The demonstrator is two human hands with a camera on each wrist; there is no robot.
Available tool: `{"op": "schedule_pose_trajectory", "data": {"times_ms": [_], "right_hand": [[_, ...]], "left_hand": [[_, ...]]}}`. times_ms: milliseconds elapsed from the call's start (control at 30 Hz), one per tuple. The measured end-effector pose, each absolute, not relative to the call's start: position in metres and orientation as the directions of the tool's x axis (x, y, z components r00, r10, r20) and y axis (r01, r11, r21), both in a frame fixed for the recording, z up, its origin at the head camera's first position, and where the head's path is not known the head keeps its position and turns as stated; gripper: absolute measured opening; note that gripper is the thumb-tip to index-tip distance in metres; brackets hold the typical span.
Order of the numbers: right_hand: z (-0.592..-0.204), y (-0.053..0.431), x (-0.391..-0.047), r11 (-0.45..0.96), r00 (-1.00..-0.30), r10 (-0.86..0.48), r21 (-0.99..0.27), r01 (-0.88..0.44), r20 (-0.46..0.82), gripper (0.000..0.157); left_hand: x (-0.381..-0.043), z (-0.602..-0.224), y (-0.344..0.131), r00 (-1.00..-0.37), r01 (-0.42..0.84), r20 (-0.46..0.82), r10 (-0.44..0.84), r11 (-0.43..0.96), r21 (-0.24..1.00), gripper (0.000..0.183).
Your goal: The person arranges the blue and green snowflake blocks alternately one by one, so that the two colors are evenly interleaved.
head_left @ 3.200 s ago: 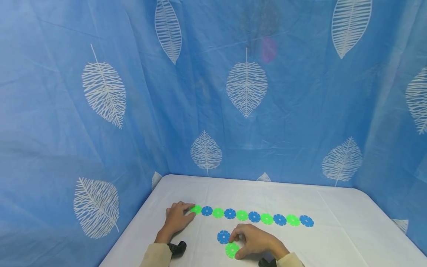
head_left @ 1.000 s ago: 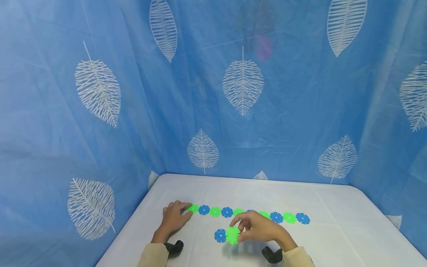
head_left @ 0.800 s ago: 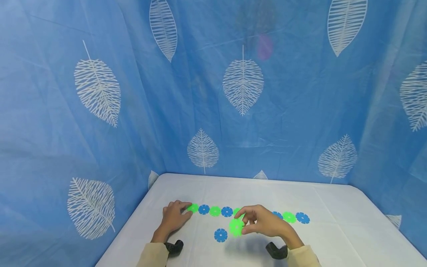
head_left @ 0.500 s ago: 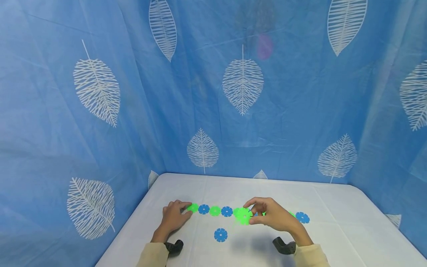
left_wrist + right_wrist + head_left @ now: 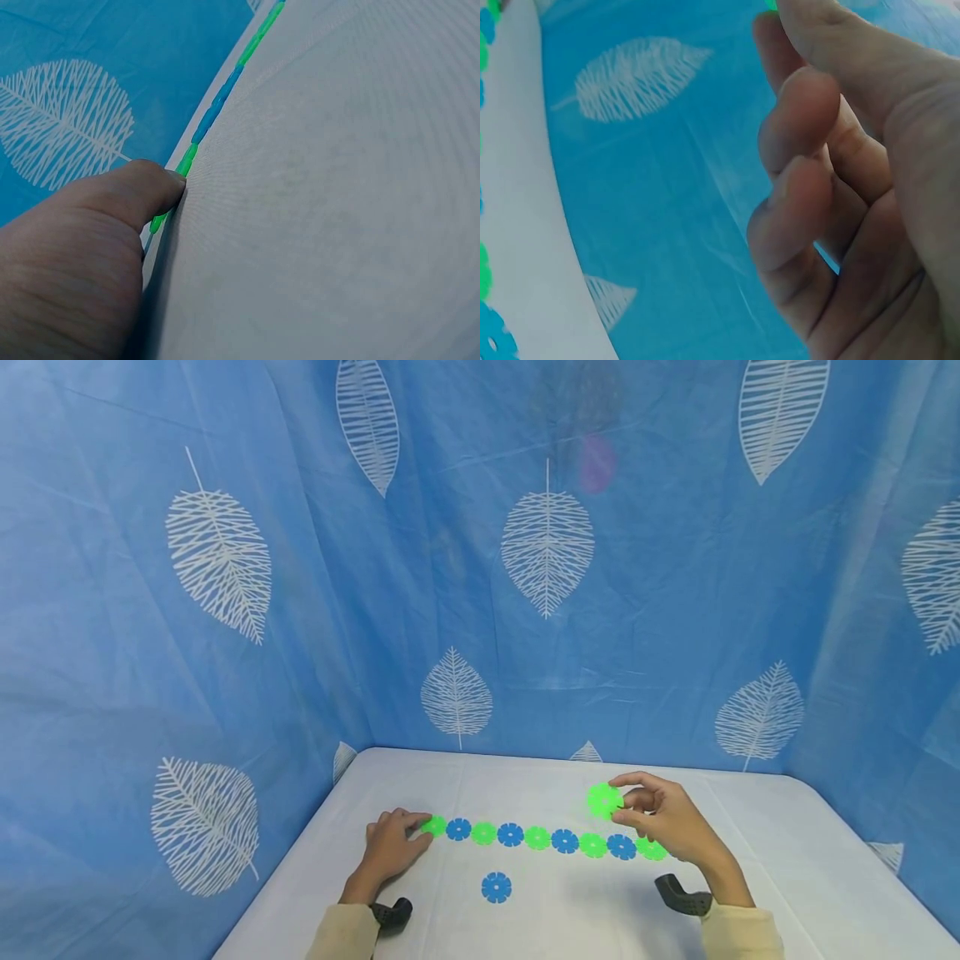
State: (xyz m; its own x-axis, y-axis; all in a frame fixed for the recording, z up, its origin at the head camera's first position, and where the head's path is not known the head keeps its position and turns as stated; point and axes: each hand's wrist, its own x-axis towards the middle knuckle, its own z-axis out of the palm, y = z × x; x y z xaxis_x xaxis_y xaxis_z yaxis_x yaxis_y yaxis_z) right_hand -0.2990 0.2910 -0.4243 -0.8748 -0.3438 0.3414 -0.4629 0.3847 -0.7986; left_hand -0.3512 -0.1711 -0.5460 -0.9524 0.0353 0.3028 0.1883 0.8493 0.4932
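Between right thumb and index finger, the right hand [image 5: 663, 814] pinches a green snowflake disc [image 5: 604, 801], raised off the table above the right part of the row. Only a sliver of that disc [image 5: 772, 4] shows at the top of the right wrist view. My left hand [image 5: 393, 845] keeps thumb and index finger on the green snowflake disc [image 5: 436, 826] at the row's left end. From there runs a row of alternating blue [image 5: 510, 835] and green discs, edge to edge. Its far right end is hidden behind the right hand.
One loose blue snowflake disc [image 5: 496, 887] lies nearer the person, below the row. The white tabletop [image 5: 450, 935] is bounded at the back and sides by a blue curtain [image 5: 645, 693] with white leaves. A black wrist device [image 5: 682, 895] sits beneath the right wrist.
The right hand lifted the green disc from beside the loose blue one, then carried it up and rightward past the row. The left hand has stayed at the row's left end.
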Motion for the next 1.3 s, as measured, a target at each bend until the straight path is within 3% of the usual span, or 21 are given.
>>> {"op": "schedule_pose_trajectory", "data": {"times_ms": [500, 800, 1300], "right_hand": [[-0.428, 0.344, -0.297, 0.507, -0.921, -0.095, -0.778, -0.371, 0.377, 0.051], [-0.444, 0.368, -0.301, 0.630, -0.954, 0.035, -0.747, -0.210, 0.297, 0.059], [-0.483, 0.409, -0.305, 0.633, -0.988, 0.142, -0.773, 0.048, 0.056, 0.068]], "left_hand": [[-0.351, -0.542, -0.172, -0.954, 0.184, 0.298, 0.034, 0.851, 0.492, 0.035], [-0.350, -0.544, -0.171, -0.950, 0.196, 0.310, 0.043, 0.854, 0.482, 0.033], [-0.352, -0.546, -0.172, -0.955, 0.183, 0.295, 0.037, 0.855, 0.484, 0.034]]}}
